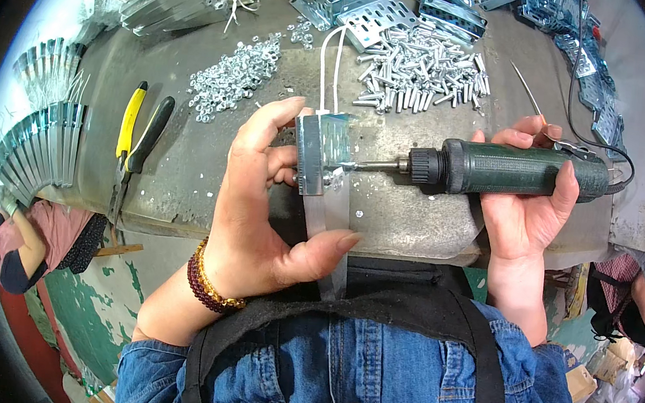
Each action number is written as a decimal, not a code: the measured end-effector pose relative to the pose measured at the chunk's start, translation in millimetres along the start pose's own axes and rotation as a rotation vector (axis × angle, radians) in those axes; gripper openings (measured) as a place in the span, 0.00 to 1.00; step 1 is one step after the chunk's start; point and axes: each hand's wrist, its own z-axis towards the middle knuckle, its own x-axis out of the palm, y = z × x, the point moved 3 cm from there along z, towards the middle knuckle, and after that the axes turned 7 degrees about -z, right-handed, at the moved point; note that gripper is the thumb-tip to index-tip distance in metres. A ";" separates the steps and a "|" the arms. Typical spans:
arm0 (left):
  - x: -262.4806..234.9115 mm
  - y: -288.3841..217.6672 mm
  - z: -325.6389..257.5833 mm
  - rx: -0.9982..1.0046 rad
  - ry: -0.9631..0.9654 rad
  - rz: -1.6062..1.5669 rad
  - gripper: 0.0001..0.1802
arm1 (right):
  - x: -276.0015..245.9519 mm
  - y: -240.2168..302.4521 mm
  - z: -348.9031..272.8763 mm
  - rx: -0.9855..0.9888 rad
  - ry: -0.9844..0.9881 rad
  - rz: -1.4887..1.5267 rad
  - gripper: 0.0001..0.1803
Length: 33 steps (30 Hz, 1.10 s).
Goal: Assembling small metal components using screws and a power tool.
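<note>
My left hand is closed around a flat metal strip with a shiny bracket at its far end. Two white wires loop out from that end. In my right hand lies a dark green electric screwdriver, held level and pointing left. Its bit reaches the right side of the bracket, by a small screw. The fingers behind the bracket are partly hidden. A thin pointed metal rod shows just beyond my right fingers; its other end is hidden.
Loose nuts and a heap of screws lie on the worn metal table. Yellow-and-black pliers rest at left. Perforated brackets pile up at the back. Metal strips fan out far left. The screwdriver's cord runs backward. People sit on both sides.
</note>
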 end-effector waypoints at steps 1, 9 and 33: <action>0.8 0.3 -0.3 0.000 -0.001 0.000 0.56 | 0.2 -0.4 0.0 0.002 0.001 -0.007 0.20; 2.3 0.0 0.0 0.047 -0.041 -0.056 0.54 | 2.0 -4.2 -1.1 -0.003 -0.017 0.000 0.18; -98.7 -7.6 14.6 0.114 -0.053 1.153 0.06 | 4.2 -6.0 -0.8 0.010 -0.024 -0.064 0.25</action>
